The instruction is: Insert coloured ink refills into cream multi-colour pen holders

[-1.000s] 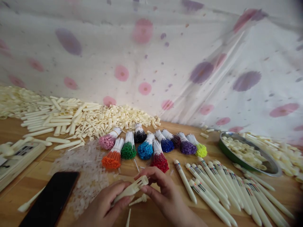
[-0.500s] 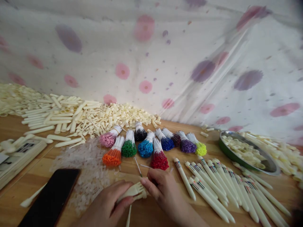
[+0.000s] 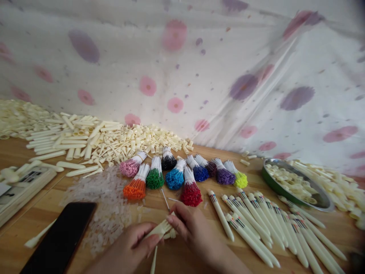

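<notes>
Head view, left hand (image 3: 132, 247): at the lower centre of the frame, with fingers and thumb closed round the rear part of the cream pen barrel (image 3: 159, 229).
Head view, right hand (image 3: 191, 233): low and just right of centre, with fingertips pinched on the barrel's slotted front end, so both hands meet on the one piece.
Cream pen barrel: held low over the wooden table (image 3: 17, 243). It slants up to the right between the hands, just below the red refill bundle (image 3: 190, 195).
Handling: it is likely light, stiff, hollow plastic. It looks smooth, so it may slip, and the slotted end looks thin and would probably flex or crack under a hard squeeze.
Hold: best taken round the solid mid-length, with only a light pinch at the slotted tip.
Small cream piece (image 3: 170, 236): lies just under the barrel's front end. I cannot tell whether they touch.
Finished pens (image 3: 256, 224): a row at the lower right, near the right hand.
Black phone (image 3: 61, 239): at the lower left, beside the pile of clear bits (image 3: 105, 205).
Metal bowl (image 3: 273, 183): at the right, holding cream parts.
</notes>
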The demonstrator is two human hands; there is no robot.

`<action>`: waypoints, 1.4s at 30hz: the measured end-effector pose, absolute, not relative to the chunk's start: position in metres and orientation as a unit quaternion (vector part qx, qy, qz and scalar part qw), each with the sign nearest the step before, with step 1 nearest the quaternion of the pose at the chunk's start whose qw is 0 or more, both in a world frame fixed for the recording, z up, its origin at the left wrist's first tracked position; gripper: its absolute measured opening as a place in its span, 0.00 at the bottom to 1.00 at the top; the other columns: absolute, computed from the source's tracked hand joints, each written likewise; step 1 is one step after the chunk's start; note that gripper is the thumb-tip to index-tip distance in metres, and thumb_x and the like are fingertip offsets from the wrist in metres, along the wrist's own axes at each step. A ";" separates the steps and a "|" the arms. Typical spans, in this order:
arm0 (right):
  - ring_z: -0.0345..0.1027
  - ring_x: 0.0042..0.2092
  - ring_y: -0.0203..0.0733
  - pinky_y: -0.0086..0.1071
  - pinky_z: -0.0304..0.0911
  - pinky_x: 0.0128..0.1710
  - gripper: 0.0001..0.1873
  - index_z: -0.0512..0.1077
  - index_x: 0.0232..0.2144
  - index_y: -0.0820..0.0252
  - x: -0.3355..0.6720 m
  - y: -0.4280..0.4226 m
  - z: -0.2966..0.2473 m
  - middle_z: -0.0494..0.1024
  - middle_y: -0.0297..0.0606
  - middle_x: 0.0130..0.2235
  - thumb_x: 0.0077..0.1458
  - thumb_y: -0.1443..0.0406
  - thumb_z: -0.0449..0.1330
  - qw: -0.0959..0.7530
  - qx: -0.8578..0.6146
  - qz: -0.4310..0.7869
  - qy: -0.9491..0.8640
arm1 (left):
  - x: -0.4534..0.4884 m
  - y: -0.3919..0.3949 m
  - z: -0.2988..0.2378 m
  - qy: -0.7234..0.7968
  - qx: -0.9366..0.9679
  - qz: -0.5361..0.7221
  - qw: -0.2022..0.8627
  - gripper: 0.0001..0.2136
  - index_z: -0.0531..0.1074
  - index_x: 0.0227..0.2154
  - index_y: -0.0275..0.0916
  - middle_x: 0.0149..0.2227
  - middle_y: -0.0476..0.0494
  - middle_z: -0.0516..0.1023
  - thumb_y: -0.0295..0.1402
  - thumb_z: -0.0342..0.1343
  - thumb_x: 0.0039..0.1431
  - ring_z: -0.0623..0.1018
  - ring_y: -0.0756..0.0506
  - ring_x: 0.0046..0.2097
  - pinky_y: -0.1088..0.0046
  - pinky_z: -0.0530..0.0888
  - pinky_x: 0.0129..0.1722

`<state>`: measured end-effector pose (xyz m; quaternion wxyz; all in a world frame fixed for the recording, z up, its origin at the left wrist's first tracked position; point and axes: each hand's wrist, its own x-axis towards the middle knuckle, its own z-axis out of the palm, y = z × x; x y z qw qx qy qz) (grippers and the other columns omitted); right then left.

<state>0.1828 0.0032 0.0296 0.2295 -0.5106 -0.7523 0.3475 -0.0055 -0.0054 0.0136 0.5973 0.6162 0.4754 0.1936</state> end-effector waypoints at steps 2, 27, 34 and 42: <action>0.54 0.23 0.34 0.27 0.46 0.22 0.18 0.60 0.22 0.58 0.181 0.004 0.025 0.63 0.31 0.21 0.60 0.56 0.48 0.219 -0.533 0.326 -0.750 | -0.003 -0.008 0.014 0.480 0.649 0.191 0.559 0.13 0.71 0.24 0.39 0.20 0.56 0.60 0.40 0.49 0.56 0.62 0.50 0.25 0.78 0.58 0.24; 0.62 0.41 0.38 0.31 0.61 0.42 0.08 0.68 0.38 0.56 0.204 0.009 0.047 0.66 0.37 0.38 0.62 0.65 0.48 0.305 -0.298 0.449 -0.785 | -0.003 -0.002 0.023 0.159 0.079 0.105 0.979 0.13 0.69 0.26 0.31 0.12 0.62 0.54 0.36 0.64 0.47 0.38 0.61 0.13 0.86 0.30 0.07; 0.64 0.42 0.37 0.30 0.61 0.41 0.08 0.69 0.38 0.57 0.201 0.009 0.047 0.68 0.38 0.38 0.62 0.66 0.50 0.321 -0.313 0.440 -0.778 | -0.002 -0.003 0.018 0.178 0.064 0.116 0.975 0.16 0.69 0.26 0.31 0.12 0.62 0.58 0.37 0.68 0.42 0.41 0.62 0.12 0.90 0.37 0.07; 0.64 0.36 0.37 0.27 0.59 0.36 0.11 0.67 0.35 0.59 0.200 0.006 0.045 0.70 0.38 0.34 0.63 0.61 0.48 0.274 -0.357 0.374 -0.811 | -0.002 -0.008 0.013 0.288 0.178 0.138 0.931 0.20 0.68 0.27 0.33 0.13 0.62 0.56 0.46 0.64 0.41 0.44 0.60 0.14 0.87 0.39 0.09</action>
